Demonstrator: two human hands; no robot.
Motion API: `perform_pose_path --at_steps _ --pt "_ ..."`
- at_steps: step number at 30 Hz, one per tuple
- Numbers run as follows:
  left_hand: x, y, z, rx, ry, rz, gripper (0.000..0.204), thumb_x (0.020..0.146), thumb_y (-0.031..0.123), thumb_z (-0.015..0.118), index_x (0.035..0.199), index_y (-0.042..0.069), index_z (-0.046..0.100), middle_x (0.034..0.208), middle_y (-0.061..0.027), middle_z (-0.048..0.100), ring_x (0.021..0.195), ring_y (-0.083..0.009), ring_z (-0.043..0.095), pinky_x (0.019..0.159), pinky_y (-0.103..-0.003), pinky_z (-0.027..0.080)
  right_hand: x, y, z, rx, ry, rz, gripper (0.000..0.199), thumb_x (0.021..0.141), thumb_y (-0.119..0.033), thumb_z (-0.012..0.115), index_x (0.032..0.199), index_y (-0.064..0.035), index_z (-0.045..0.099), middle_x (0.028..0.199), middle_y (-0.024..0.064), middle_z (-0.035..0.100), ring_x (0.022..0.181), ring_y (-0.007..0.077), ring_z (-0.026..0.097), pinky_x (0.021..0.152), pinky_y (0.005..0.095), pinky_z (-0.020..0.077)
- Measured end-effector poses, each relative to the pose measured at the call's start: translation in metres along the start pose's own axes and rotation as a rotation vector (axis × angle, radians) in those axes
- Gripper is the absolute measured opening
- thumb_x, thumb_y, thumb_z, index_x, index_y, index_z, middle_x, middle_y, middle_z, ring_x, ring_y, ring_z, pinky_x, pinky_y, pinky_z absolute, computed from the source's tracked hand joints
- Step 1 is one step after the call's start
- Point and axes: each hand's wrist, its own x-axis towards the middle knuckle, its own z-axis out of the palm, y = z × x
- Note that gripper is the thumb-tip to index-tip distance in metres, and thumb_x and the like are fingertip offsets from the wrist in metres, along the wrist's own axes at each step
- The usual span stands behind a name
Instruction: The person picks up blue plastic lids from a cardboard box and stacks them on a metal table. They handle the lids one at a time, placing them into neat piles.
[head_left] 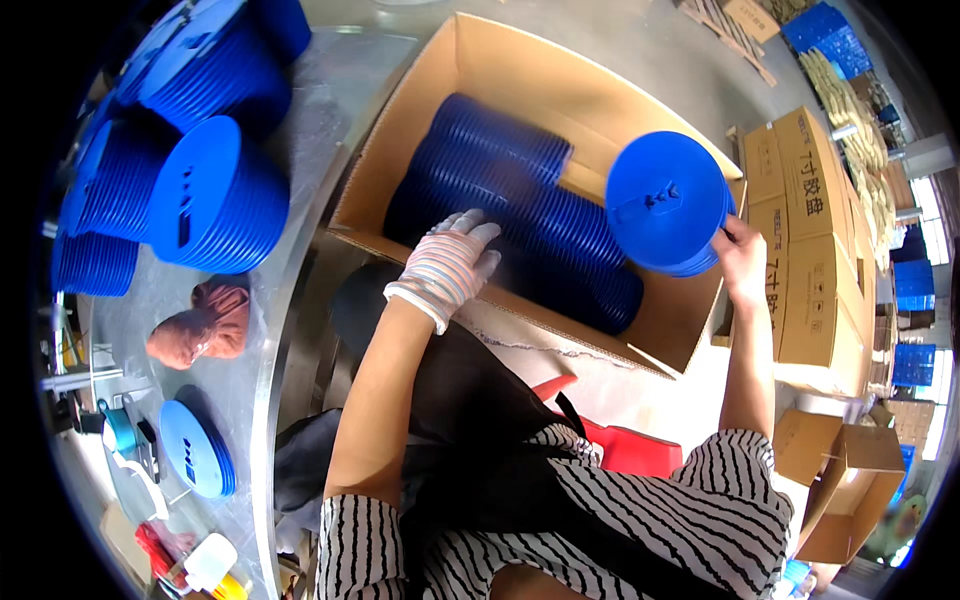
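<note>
Discs [668,200], blue, stack, gripped at rim by bare right hand [740,262], over right end of carton [520,80].
Left hand [450,262], striped glove, fingers spread flat on disc rows [520,210] packed inside carton, clasping nothing. More disc stacks [215,195] on table [250,420] at left; red cloth [205,322], small disc pile [195,448] nearby. Closed cartons [810,250] at right.

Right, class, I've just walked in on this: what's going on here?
A person stands over an open cardboard box with rows of blue plastic discs lying inside. The gloved left hand rests on those rows, while the bare right hand holds a stack of blue discs over the box's right side. More blue disc stacks sit on the table at left.
</note>
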Motion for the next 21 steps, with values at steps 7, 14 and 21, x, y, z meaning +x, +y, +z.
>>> perform_pose_path --at_steps 7,14,21 --pt "-0.083 0.016 -0.035 -1.487 0.447 -0.066 0.089 0.089 0.06 0.054 0.154 0.014 0.012 0.155 -0.0176 0.022 0.141 -0.0362 0.026 0.113 -0.047 0.025 -0.034 -0.107 0.028 1.073 -0.407 -0.169 0.015 0.086 -0.012 0.066 0.098 -0.0032 0.07 0.092 0.0031 0.07 0.082 0.0104 0.062 0.078 0.0275 0.0477" --pt "-0.224 0.03 -0.085 -1.73 0.817 0.028 0.093 0.086 0.071 0.044 0.151 0.01 0.02 0.154 -0.0123 0.028 0.138 -0.031 0.033 0.114 -0.047 0.027 -0.111 -0.199 0.122 1.227 -0.84 -0.21 0.011 0.089 -0.007 0.057 0.093 -0.0016 0.066 0.086 0.0045 0.068 0.072 0.0099 0.061 0.065 0.0234 0.0478" --pt "-0.331 0.04 -0.05 -1.608 1.277 -0.232 0.098 0.087 0.073 0.041 0.151 0.005 0.012 0.155 -0.0156 0.023 0.142 -0.0302 0.024 0.116 -0.045 0.021 -0.182 -0.221 0.192 1.062 -1.312 -0.217 0.019 0.089 -0.008 0.06 0.103 0.0029 0.067 0.095 0.0057 0.068 0.085 0.0107 0.06 0.079 0.0244 0.0461"
